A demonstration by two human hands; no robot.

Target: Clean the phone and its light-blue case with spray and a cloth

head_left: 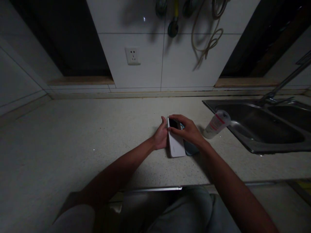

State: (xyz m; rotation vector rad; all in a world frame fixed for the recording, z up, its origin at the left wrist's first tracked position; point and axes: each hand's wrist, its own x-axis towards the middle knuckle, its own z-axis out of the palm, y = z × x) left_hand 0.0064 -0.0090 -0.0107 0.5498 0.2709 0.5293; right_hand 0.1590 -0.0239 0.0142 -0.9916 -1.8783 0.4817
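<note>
A white smartphone (177,147) with a dark camera area at its upper end is on the counter, back side up. My left hand (160,136) is against its left edge, thumb raised, the other fingers hidden by the phone. Over the phone's upper part, my right hand (187,129) reaches from the right, thumb and fingers closed around the dark camera area. A dark, flat phone-like thing (191,148) lies close to the right side of the white phone, partly covered by my right hand and wrist.
Right of my hands, a clear plastic cup (217,124) with red print stands near the steel double sink (239,137) and its faucet (272,95). The pale counter (73,136) runs along a tiled wall with a socket (132,56), pipe fittings and a looped hose (206,50).
</note>
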